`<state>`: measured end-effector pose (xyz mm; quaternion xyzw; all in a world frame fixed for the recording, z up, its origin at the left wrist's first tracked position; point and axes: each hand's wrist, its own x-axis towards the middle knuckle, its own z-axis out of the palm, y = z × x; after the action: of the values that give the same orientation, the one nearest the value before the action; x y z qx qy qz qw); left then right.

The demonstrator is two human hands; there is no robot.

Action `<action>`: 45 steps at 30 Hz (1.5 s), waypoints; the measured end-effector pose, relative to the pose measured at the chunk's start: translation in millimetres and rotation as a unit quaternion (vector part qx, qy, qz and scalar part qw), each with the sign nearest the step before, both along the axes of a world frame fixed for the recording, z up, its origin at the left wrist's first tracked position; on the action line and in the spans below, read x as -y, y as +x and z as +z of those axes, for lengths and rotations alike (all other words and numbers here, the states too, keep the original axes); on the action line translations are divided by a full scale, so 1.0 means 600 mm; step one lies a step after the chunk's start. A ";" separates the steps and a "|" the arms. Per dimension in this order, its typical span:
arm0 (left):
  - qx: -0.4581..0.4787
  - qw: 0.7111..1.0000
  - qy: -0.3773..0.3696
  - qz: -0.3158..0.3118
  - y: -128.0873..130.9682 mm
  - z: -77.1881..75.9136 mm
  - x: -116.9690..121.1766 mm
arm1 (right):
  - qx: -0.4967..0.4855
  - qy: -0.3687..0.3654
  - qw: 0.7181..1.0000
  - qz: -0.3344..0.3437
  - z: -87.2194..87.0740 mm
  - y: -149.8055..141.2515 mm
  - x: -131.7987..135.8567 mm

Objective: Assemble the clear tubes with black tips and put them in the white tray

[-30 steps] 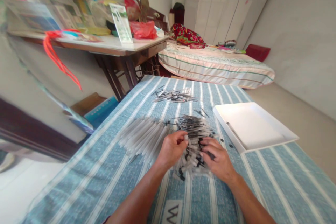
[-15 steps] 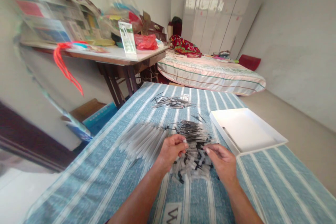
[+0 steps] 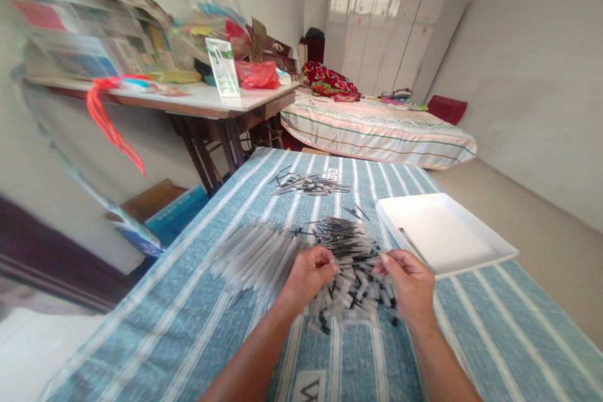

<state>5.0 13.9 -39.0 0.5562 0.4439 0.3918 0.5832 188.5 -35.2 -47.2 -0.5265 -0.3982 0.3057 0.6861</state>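
My left hand (image 3: 311, 273) is closed in a pinch over the right ends of the pen barrels, with a small pale, translucent pen cap partly hidden at its fingertips. My right hand (image 3: 409, 276) is pinched too, thumb against forefinger; what it grips is too small to make out. Between and below both hands lies a heap of translucent and black pen caps (image 3: 360, 286). Just beyond is a bundle of thin, dark-tipped pen refills (image 3: 346, 232). Long frosted pen barrels (image 3: 257, 254) lie side by side left of my left hand.
A shallow white box (image 3: 459, 232) holding one thin dark stick stands at the right. Farther back is a loose pile of thin sticks (image 3: 308, 184). All rest on a blue striped tablecloth (image 3: 188, 314). A cluttered side table (image 3: 188, 93) and a bed (image 3: 377, 125) stand beyond.
My right hand has lifted off the cap heap and drawn back to the right, its fingers closing into a pinch. My left hand stays nearly in place, still pinched. The view has tilted up.
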 end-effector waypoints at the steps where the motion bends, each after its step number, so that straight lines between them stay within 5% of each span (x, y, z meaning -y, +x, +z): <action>1: -0.018 1.000 0.015 0.001 0.001 -0.003 0.000 | -0.012 -0.004 1.000 -0.003 -0.001 0.002 -0.003; 11: -0.203 0.964 0.174 0.011 0.002 -0.008 0.012 | -0.073 -0.012 0.997 0.026 -0.002 0.011 -0.020; 17: -0.230 0.945 0.229 0.048 -0.002 0.004 0.014 | -0.104 -0.024 0.993 0.053 -0.009 -0.006 -0.014; 31: -0.294 0.902 0.306 -0.079 0.000 0.023 0.034 | -0.047 -0.039 0.992 0.113 0.005 -0.036 -0.009; 36: -0.249 0.919 0.300 -0.062 -0.003 0.027 0.035 | -0.031 -0.029 0.989 0.144 0.025 -0.042 -0.028; 45: -0.150 0.966 0.189 0.095 -0.014 0.023 0.017 | 0.058 -0.024 0.976 0.207 0.052 -0.062 -0.083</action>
<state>-3.2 3.6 -25.0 0.6639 0.4952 0.4340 0.3543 151.4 14.4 -16.2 -0.4661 -0.5300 0.4196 0.5707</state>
